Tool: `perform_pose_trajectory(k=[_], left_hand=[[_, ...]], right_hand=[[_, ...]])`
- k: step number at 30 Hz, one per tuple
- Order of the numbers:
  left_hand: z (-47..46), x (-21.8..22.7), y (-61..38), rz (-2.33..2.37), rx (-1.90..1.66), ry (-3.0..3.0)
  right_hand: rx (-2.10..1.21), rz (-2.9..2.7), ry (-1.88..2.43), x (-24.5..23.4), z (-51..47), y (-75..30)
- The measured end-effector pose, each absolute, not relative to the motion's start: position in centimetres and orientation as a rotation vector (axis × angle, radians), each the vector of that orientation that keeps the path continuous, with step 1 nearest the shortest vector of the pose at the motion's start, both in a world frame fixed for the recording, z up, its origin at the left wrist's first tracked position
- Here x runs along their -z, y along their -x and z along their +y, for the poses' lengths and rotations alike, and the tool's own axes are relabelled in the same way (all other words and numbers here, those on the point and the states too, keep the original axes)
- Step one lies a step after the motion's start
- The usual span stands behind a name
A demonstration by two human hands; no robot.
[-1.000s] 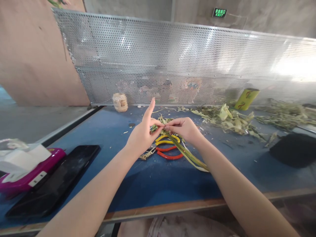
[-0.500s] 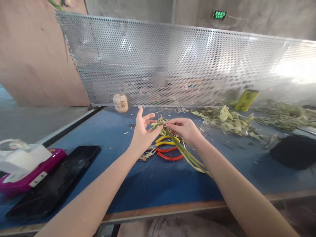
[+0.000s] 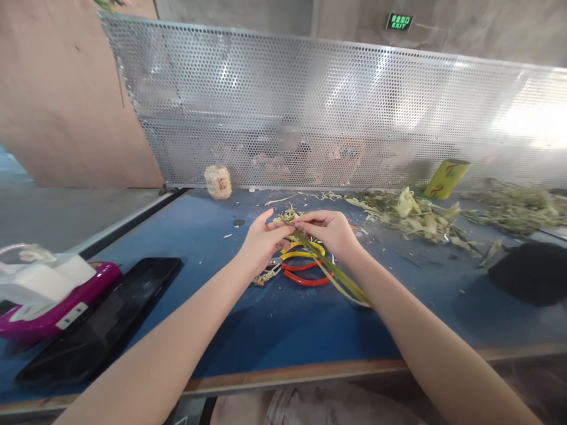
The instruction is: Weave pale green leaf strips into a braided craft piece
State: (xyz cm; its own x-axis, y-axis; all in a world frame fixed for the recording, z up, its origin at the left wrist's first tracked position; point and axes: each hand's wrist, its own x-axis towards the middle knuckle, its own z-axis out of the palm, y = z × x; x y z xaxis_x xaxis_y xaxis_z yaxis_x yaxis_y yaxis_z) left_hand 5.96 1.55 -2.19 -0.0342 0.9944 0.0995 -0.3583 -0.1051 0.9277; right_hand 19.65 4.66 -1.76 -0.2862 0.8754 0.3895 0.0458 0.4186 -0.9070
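My left hand (image 3: 264, 239) and my right hand (image 3: 328, 231) meet over the middle of the table, fingertips pinched on green leaf strips (image 3: 341, 277). The long ends of the strips trail down toward my right forearm. Beneath my hands lie pliers with yellow and red handles (image 3: 308, 278), their jaws partly covered. A small braided piece of pale cord (image 3: 264, 277) rests by the jaws, under my left wrist. Behind my fingers sits a small heap of plant scraps (image 3: 290, 213), partly hidden.
A ball of twine (image 3: 218, 182) stands by the perforated metal screen (image 3: 248, 106). Dried husks (image 3: 416, 215) and a yellow-green can (image 3: 447, 179) are at the back right, a black object (image 3: 529, 273) at right. A black phone (image 3: 106, 319) and a magenta power strip (image 3: 84, 313) lie left.
My left hand's raised, spread fingers have come down and closed in on the strips beside my right fingertips. My right hand keeps its pinch. The view has shifted slightly.
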Motion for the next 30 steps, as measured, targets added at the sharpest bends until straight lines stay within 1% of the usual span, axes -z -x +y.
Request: perform_pose_trajectory(k=[8,15,21,25,30], left_hand=[[1.66,2.33,-5.27,1.048,-1.434,-1.39],[1.38,2.05,-5.78,0.954,-1.464,-1.18],[1.56,2.23,-5.45,1.079,-1.503,-1.26],[1.63,2.33,-5.25,1.125,-1.467,-1.319],[1.71,1.81,-5.44,1.015,-1.383,-1.094]], right_hand=[[-0.976,-1.696,0.798,2.01,4.74,-19.46],[-0.934,-1.68,0.784,1.96,4.72,-19.5],[-0.786,-1.75,0.77,2.39,4.8,-19.43],[-0.619,-1.833,0.76,2.44,4.82,-19.57],[-0.531,-1.906,0.663,2.16,4.94,-20.07]])
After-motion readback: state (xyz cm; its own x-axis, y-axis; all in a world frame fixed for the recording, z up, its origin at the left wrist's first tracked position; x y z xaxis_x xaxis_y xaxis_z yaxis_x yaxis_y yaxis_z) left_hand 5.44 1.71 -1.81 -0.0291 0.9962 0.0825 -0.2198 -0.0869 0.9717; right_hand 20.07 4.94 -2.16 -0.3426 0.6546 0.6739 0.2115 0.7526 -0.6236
